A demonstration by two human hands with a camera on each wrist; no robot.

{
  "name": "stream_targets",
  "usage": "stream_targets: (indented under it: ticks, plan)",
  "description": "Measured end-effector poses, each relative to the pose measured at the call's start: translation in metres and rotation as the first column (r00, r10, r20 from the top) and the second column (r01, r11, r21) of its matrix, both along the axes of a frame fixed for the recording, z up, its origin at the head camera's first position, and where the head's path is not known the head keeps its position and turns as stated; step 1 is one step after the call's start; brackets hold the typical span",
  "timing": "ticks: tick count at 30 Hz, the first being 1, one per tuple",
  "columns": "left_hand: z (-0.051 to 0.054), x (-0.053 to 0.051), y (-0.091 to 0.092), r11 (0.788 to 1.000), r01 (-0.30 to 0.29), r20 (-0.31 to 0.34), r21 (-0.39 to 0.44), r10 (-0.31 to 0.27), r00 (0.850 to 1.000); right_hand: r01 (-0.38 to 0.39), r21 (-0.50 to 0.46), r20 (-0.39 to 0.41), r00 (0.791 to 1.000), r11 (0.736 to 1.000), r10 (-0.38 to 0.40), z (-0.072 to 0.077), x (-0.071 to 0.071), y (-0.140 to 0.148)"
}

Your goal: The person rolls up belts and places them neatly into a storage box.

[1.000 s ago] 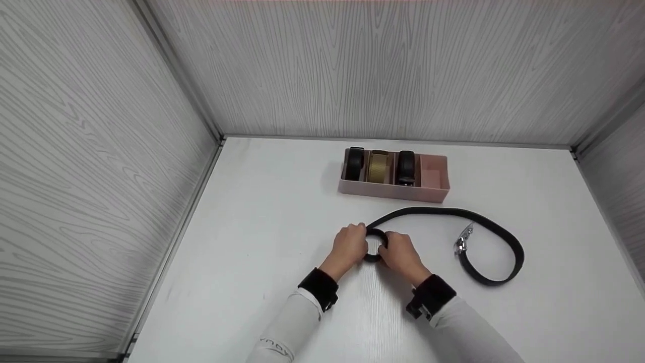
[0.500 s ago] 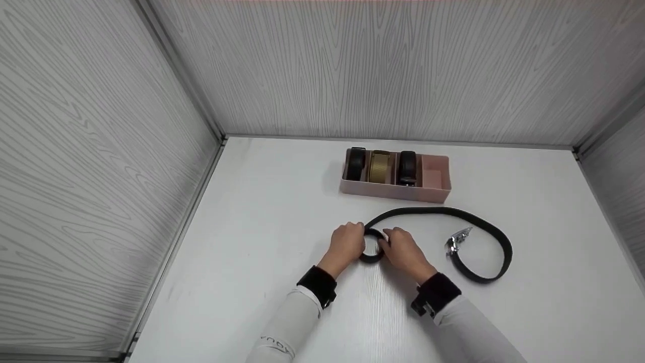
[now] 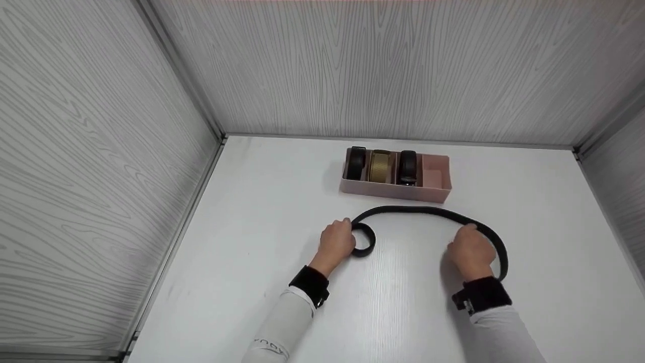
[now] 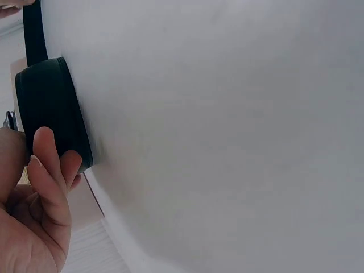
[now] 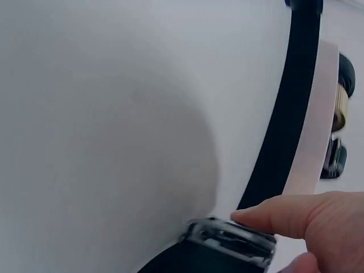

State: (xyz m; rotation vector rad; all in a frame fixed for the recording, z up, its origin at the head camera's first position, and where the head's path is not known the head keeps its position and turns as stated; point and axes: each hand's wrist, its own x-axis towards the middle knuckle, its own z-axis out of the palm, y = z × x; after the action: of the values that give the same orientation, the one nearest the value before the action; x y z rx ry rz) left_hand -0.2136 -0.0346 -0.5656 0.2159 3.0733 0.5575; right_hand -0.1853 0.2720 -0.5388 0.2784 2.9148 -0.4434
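A long black belt (image 3: 403, 208) lies on its edge in an arc on the white tabletop. Its left end is wound into a small coil (image 3: 372, 242), and my left hand (image 3: 336, 243) pinches the coil's left side. In the left wrist view, fingers curl against the coil's dark strap (image 4: 48, 96). My right hand (image 3: 472, 249) is at the belt's right part and hides the buckle from the head view. The right wrist view shows the silver buckle (image 5: 227, 242) near a straight finger (image 5: 278, 215); no firm grip on it shows.
Behind the belt stands a pink divided box (image 3: 393, 191). It holds a rolled black belt (image 3: 356, 165), a rolled gold belt (image 3: 379, 169) and another rolled black belt (image 3: 407, 166); its rightmost compartment (image 3: 432, 179) shows a bare floor. Wood-grain panels (image 3: 322, 70) enclose the table.
My right hand has left the coil and moved right to the buckle end. The left hand has shifted slightly left with the coil. The box stays in place.
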Motion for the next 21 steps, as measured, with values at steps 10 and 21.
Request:
stream_targets:
  ticks: [10, 21]
  plan:
    - [0.004, 0.001, -0.020, 0.996, -0.064, 0.082, 0.070, 0.058, 0.995, -0.112, -0.053, 0.036, 0.993, 0.992, 0.114, 0.015, 0.013, 0.070]
    - [0.005, 0.005, -0.017, 0.993, -0.079, 0.103, 0.085, 0.070, 0.992, -0.024, -0.172, -0.098, 0.995, 0.985, 0.007, 0.005, 0.017, 0.118]
